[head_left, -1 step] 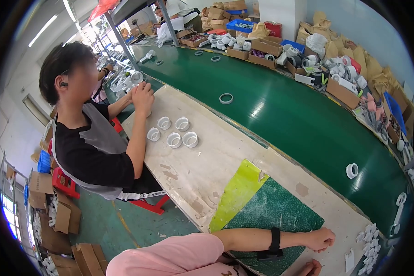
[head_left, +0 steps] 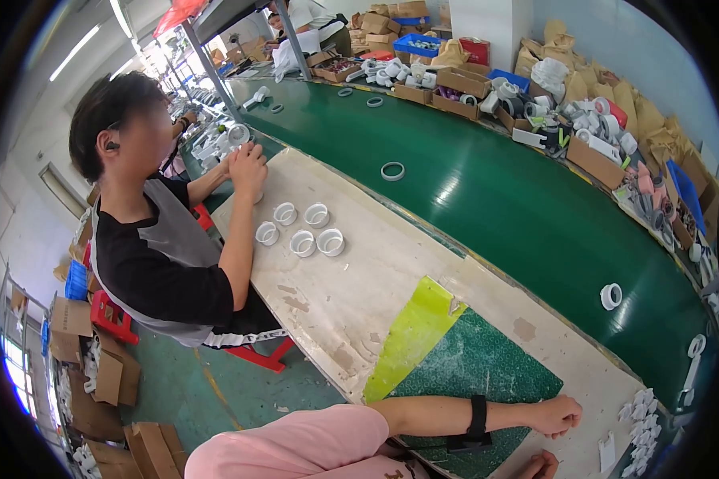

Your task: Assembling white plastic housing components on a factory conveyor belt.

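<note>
My left hand [head_left: 558, 416] rests on the worktable beside the green cutting mat [head_left: 495, 351], its fingers curled closed. Whatever it may hold is hidden inside the fingers. At the lower edge, my right hand [head_left: 542, 465] shows only in part, fingers bent inward; I cannot see what is in it, if anything. A flat white piece [head_left: 607, 453] lies to the right of the hands. Beyond it is a heap of small white plastic parts [head_left: 641, 427]. Under my left forearm sits a small black object [head_left: 467, 444].
Several white ring-shaped cups [head_left: 330, 242] stand on the table [head_left: 303, 319] near a seated co-worker [head_left: 160, 231], whose hands are together. A green conveyor belt [head_left: 471, 199] runs alongside, carrying a grey ring [head_left: 392, 171] and a white collar [head_left: 611, 297]. Boxes of parts [head_left: 595, 160] line its far side.
</note>
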